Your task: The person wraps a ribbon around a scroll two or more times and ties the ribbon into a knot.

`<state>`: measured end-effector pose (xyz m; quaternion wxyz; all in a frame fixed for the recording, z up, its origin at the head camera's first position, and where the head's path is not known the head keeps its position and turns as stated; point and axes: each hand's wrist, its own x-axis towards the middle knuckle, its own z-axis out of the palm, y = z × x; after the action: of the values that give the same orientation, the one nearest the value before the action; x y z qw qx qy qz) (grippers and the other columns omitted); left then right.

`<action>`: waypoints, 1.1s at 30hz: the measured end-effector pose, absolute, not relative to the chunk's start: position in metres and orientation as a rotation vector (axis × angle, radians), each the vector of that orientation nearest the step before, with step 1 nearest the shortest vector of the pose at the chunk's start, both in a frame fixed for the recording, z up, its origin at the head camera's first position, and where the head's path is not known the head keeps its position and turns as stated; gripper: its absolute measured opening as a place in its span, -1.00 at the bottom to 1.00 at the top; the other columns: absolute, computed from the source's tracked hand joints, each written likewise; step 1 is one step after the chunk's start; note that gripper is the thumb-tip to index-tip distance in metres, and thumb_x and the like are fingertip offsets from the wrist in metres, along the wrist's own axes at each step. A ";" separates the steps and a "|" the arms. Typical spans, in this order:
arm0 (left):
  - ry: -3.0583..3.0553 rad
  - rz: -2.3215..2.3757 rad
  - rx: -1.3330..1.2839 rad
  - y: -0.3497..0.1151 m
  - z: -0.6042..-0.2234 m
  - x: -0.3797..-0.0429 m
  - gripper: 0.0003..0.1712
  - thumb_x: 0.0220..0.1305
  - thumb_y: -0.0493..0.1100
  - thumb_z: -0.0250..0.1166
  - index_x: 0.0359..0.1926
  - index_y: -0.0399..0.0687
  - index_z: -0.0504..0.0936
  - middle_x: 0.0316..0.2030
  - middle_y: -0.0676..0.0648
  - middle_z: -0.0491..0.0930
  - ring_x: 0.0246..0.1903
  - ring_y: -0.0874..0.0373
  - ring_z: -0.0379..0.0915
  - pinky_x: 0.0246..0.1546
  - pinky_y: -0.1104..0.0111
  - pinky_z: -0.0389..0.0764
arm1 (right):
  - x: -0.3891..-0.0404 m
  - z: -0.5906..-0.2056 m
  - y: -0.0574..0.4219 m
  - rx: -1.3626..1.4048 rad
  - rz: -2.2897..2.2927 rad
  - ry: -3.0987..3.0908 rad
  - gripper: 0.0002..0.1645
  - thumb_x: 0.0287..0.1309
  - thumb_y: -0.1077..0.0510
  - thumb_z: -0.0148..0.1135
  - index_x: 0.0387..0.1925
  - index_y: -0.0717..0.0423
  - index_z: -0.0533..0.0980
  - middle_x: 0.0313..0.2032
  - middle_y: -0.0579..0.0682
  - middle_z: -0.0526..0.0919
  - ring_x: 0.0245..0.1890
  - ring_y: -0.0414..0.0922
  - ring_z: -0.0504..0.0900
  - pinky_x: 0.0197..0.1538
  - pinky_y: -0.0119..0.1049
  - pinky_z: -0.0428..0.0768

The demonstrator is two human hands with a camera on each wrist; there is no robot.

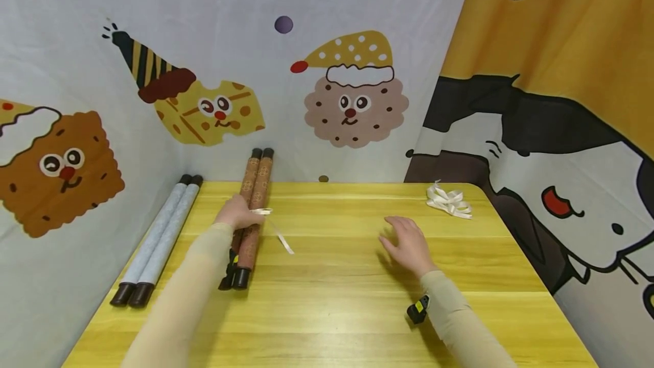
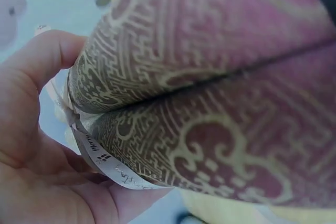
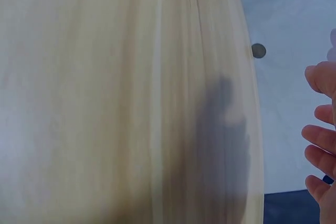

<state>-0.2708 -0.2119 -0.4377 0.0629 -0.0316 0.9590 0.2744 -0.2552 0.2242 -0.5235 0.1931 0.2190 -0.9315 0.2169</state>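
Observation:
My left hand (image 1: 239, 212) grips a brown patterned scroll (image 1: 252, 243), rolled from both ends into two tubes with dark end knobs. Around its middle runs a white ribbon (image 2: 107, 163) with printed lettering; one ribbon tail lies on the table. In the left wrist view, the thumb and fingers curl round the two rolls at the ribbon. My right hand (image 1: 409, 243) hovers over the right half of the table, fingers apart and holding nothing. Nearest to it lies a loose bundle of white ribbon (image 1: 448, 200) near the back edge.
A pale blue scroll (image 1: 162, 237), also rolled into two tubes with dark knobs, lies at the table's left side. The wooden table (image 1: 327, 311) meets a cartoon-printed cloth (image 1: 286, 84) at its back edge.

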 end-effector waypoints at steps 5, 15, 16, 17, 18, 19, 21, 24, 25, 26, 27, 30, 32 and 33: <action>2.877 0.743 -0.179 -0.250 -0.446 -0.263 -0.49 -0.02 0.00 0.38 -0.27 -0.39 0.49 -0.30 -0.33 0.52 -0.37 -0.13 0.41 -0.30 0.07 0.53 | -0.256 -0.523 0.232 0.594 0.602 -2.601 -0.34 0.12 0.08 0.45 0.19 0.30 0.49 0.11 0.26 0.57 0.15 0.24 0.47 0.21 0.17 0.38; 2.836 0.705 -0.306 -0.288 -0.461 -0.246 -0.43 0.04 -0.01 0.40 -0.23 -0.51 0.51 -0.30 -0.40 0.53 -0.34 -0.20 0.47 -0.26 0.01 0.56 | -0.263 -0.526 0.250 0.553 0.575 -2.607 -0.36 0.13 0.09 0.42 0.18 0.32 0.48 0.11 0.28 0.56 0.14 0.26 0.46 0.20 0.19 0.37; 2.837 0.707 -0.313 -0.291 -0.463 -0.244 -0.46 0.04 -0.02 0.40 -0.26 -0.49 0.51 -0.33 -0.37 0.53 -0.36 -0.18 0.47 -0.29 0.02 0.56 | -0.265 -0.526 0.253 0.546 0.571 -2.615 -0.36 0.13 0.08 0.42 0.18 0.32 0.48 0.11 0.29 0.56 0.15 0.26 0.45 0.20 0.19 0.36; 2.831 0.717 -0.318 -0.293 -0.465 -0.243 -0.48 0.04 -0.03 0.41 -0.28 -0.47 0.51 -0.36 -0.34 0.52 -0.39 -0.15 0.46 -0.33 0.04 0.56 | -0.265 -0.525 0.256 0.540 0.568 -2.624 -0.35 0.14 0.08 0.41 0.19 0.32 0.47 0.12 0.29 0.55 0.15 0.26 0.45 0.22 0.19 0.35; 2.828 0.721 -0.329 -0.295 -0.467 -0.242 -0.51 0.05 -0.04 0.41 -0.30 -0.45 0.52 -0.38 -0.31 0.52 -0.41 -0.13 0.44 -0.36 0.06 0.55 | -0.267 -0.525 0.258 0.534 0.566 -2.633 -0.35 0.14 0.08 0.41 0.19 0.33 0.47 0.12 0.30 0.55 0.16 0.27 0.44 0.22 0.19 0.35; 2.830 0.715 -0.331 -0.297 -0.468 -0.241 -0.53 0.04 -0.05 0.41 -0.32 -0.44 0.52 -0.40 -0.30 0.52 -0.42 -0.12 0.45 -0.37 0.07 0.56 | -0.267 -0.524 0.262 0.525 0.565 -2.642 -0.35 0.14 0.08 0.41 0.19 0.33 0.46 0.13 0.30 0.55 0.16 0.27 0.44 0.23 0.19 0.34; 2.829 0.715 -0.333 -0.299 -0.469 -0.240 -0.54 0.04 -0.07 0.42 -0.32 -0.44 0.52 -0.41 -0.30 0.52 -0.42 -0.12 0.45 -0.37 0.07 0.56 | -0.269 -0.522 0.269 0.505 0.552 -2.657 -0.35 0.15 0.08 0.40 0.19 0.34 0.46 0.13 0.31 0.54 0.17 0.28 0.43 0.23 0.19 0.34; 2.823 0.719 -0.344 -0.300 -0.471 -0.239 -0.51 0.04 -0.07 0.42 -0.27 -0.49 0.53 -0.36 -0.34 0.54 -0.38 -0.16 0.48 -0.32 0.04 0.58 | -0.272 -0.517 0.281 0.470 0.534 -2.664 -0.36 0.16 0.08 0.39 0.18 0.35 0.46 0.12 0.33 0.54 0.16 0.30 0.43 0.21 0.20 0.35; 2.822 0.719 -0.347 -0.301 -0.471 -0.239 -0.49 0.05 -0.07 0.42 -0.25 -0.51 0.53 -0.35 -0.36 0.54 -0.36 -0.17 0.49 -0.30 0.03 0.59 | -0.272 -0.515 0.284 0.459 0.533 -2.665 -0.36 0.16 0.08 0.38 0.18 0.36 0.46 0.12 0.34 0.54 0.15 0.30 0.43 0.20 0.20 0.35; 2.821 0.717 -0.351 -0.301 -0.472 -0.239 -0.47 0.06 -0.06 0.42 -0.23 -0.52 0.53 -0.34 -0.37 0.54 -0.35 -0.19 0.50 -0.30 0.02 0.59 | -0.273 -0.514 0.288 0.448 0.532 -2.666 -0.37 0.17 0.08 0.38 0.17 0.37 0.46 0.12 0.36 0.53 0.15 0.31 0.43 0.20 0.21 0.35; 2.823 0.713 -0.353 -0.302 -0.472 -0.239 -0.45 0.06 -0.05 0.43 -0.22 -0.53 0.53 -0.33 -0.38 0.54 -0.34 -0.20 0.50 -0.29 0.02 0.59 | -0.274 -0.512 0.291 0.436 0.534 -2.668 -0.37 0.17 0.08 0.37 0.17 0.38 0.45 0.12 0.37 0.53 0.15 0.32 0.43 0.20 0.22 0.34; 2.836 0.691 -0.360 -0.302 -0.474 -0.239 -0.42 0.07 -0.02 0.44 -0.22 -0.55 0.54 -0.35 -0.37 0.55 -0.35 -0.21 0.52 -0.30 0.02 0.60 | -0.277 -0.508 0.301 0.398 0.548 -2.686 -0.36 0.19 0.09 0.35 0.20 0.39 0.44 0.14 0.38 0.51 0.16 0.34 0.41 0.23 0.23 0.30; 2.855 0.647 -0.352 -0.302 -0.475 -0.240 -0.41 0.04 -0.01 0.45 -0.24 -0.54 0.56 -0.37 -0.37 0.55 -0.38 -0.21 0.52 -0.32 0.02 0.60 | -0.279 -0.506 0.307 0.369 0.560 -2.706 -0.36 0.22 0.09 0.33 0.23 0.37 0.43 0.16 0.38 0.50 0.17 0.35 0.39 0.25 0.25 0.27; 2.862 0.629 -0.346 -0.302 -0.474 -0.241 -0.42 0.02 -0.01 0.45 -0.25 -0.54 0.56 -0.37 -0.37 0.56 -0.38 -0.20 0.52 -0.32 0.02 0.59 | -0.280 -0.505 0.310 0.351 0.563 -2.717 -0.36 0.22 0.09 0.32 0.24 0.36 0.42 0.16 0.38 0.50 0.17 0.36 0.39 0.24 0.26 0.27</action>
<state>-0.2406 -0.3016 -0.4744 0.0953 -0.1166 0.9655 0.2123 -0.2801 0.3104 -0.5051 0.1717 0.1236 -0.9571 0.1982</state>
